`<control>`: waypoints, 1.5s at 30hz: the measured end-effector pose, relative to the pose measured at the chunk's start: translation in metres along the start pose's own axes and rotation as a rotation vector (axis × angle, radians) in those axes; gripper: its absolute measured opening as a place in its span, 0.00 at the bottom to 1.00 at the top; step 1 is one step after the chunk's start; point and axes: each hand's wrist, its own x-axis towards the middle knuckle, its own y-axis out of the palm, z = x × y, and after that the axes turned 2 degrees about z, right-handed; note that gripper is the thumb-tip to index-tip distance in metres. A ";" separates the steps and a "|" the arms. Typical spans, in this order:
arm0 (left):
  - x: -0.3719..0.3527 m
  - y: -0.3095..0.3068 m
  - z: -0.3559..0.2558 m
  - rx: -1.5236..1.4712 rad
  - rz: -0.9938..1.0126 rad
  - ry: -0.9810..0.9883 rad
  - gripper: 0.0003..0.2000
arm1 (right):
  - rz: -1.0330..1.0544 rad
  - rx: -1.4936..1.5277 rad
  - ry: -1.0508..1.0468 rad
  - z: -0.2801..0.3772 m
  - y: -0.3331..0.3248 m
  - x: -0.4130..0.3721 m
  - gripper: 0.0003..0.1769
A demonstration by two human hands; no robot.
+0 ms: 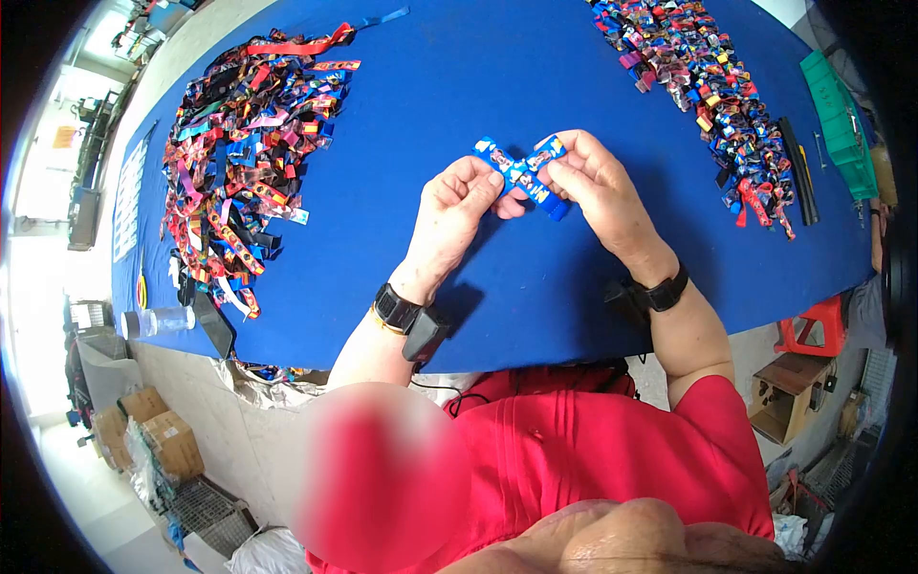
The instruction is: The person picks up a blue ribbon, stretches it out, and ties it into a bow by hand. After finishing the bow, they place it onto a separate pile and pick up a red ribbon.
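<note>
Item: blue printed ribbon (521, 172), folded into a bow shape, centre of the frame, raised just above the blue table (430, 86). Held by both my hands: left hand (457, 206) closed, thumb and fingertips pinching the ribbon's left loop; right hand (598, 187) closed likewise on the right loop, fingers curled over it. Black band on each wrist. Left of frame: loose heap of mixed ribbons (239, 143) on the table. Upper right: second heap of small folded pieces (708, 77), with a green tray (841, 120) beside it at the table edge
</note>
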 end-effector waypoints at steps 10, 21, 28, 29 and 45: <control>0.001 -0.003 0.003 -0.017 0.021 0.003 0.08 | -0.021 -0.115 -0.087 -0.003 0.000 -0.001 0.17; 0.001 -0.001 -0.002 -0.189 -0.010 -0.053 0.13 | -0.036 -0.124 -0.069 -0.004 0.001 0.000 0.14; 0.001 0.005 -0.009 -0.181 -0.021 -0.069 0.13 | -0.037 -0.134 -0.059 -0.010 -0.001 0.001 0.14; 0.001 0.004 -0.008 -0.175 -0.011 -0.070 0.13 | -0.035 -0.130 -0.055 -0.009 -0.002 0.001 0.14; 0.000 0.006 -0.007 -0.158 0.006 -0.055 0.12 | -0.026 -0.150 -0.107 0.002 0.002 -0.002 0.20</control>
